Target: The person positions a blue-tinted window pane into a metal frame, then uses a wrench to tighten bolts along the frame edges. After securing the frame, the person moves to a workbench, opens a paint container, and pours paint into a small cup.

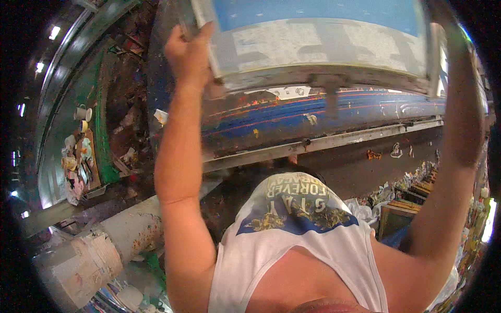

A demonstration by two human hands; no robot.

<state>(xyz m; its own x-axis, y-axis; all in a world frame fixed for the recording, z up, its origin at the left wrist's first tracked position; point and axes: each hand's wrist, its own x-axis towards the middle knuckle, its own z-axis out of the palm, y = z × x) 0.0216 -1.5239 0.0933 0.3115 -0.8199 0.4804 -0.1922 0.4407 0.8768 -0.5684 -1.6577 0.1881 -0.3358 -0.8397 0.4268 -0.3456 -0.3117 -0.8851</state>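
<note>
A large screen-printing frame with pale edges spans the upper middle, raised and tilted above a long blue table. Its mesh is blue along the top and whitish with grey shapes below. At its left side my left hand grips the edge, thumb against the frame. My right arm reaches up along the frame's right side. At the top right my right hand is dark and blurred beside that edge, its fingers hidden.
A metal rail runs along the near edge of the paint-stained blue table. Cups and rags sit on a ledge at left. A thick wrapped roller lies lower left. Wooden racks with scraps stand at right.
</note>
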